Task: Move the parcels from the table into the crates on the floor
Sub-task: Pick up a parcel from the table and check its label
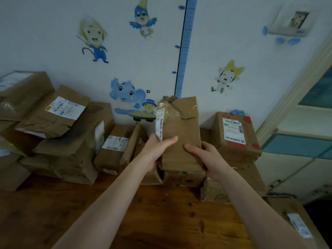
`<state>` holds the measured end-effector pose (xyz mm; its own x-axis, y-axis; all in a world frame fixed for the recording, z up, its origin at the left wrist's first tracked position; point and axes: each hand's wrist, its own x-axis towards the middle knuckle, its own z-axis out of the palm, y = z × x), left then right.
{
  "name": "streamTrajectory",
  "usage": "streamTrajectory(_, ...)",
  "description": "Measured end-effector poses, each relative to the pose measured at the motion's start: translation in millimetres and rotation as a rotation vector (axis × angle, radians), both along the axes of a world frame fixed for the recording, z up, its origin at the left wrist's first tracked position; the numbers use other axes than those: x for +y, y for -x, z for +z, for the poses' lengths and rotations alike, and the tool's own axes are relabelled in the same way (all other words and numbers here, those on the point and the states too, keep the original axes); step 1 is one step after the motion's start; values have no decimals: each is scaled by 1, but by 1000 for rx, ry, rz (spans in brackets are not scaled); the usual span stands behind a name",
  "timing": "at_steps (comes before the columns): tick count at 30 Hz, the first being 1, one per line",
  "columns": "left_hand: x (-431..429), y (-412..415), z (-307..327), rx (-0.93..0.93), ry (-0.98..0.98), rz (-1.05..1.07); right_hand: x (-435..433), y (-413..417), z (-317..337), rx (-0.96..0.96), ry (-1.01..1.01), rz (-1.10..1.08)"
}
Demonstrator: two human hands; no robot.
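Left hand (pixel 158 150) and right hand (pixel 206 159) both clamped on tall crumpled brown cardboard parcel (pixel 181 137), upright at frame centre over brown wooden table (pixel 125 212). Fingers hidden behind it. Bottom right: labelled cardboard box (pixel 296 223), cut by frame edge. Further back, left: stacked brown cartons (pixel 59 126). Right: red-spotted carton (pixel 235 139). Labels unreadable.

Scene is reading dim, with a cool bluish cast. Light is arriving soft and diffuse; only faint shadows are pooling on the table (pixel 170 221). Tape on the held parcel (pixel 181 130) is catching weak glare. Wide-angle lens is bending the door frame (pixel 294 92) at right; the wall picture (pixel 291 22) in the corner is smearing.
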<state>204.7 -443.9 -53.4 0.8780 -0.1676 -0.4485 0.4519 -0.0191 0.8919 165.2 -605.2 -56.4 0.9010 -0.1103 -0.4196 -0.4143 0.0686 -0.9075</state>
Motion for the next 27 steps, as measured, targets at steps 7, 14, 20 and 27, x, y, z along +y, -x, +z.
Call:
streamTrajectory(7, 6, 13, 14, -121, -11, -47, 8, 5, 24, -146, 1, -57)
streamTrajectory(14, 8, 18, 28, -255, -7, -29, 6, 19, 38, -154, 44, 34)
streamTrajectory(20, 4, 24, 38, -298, 19, -131, 3, 17, 52, -257, 74, -95)
streamTrajectory(27, 3, 29, 48, -420, -53, -67, -1, 22, 68, -237, -58, -64)
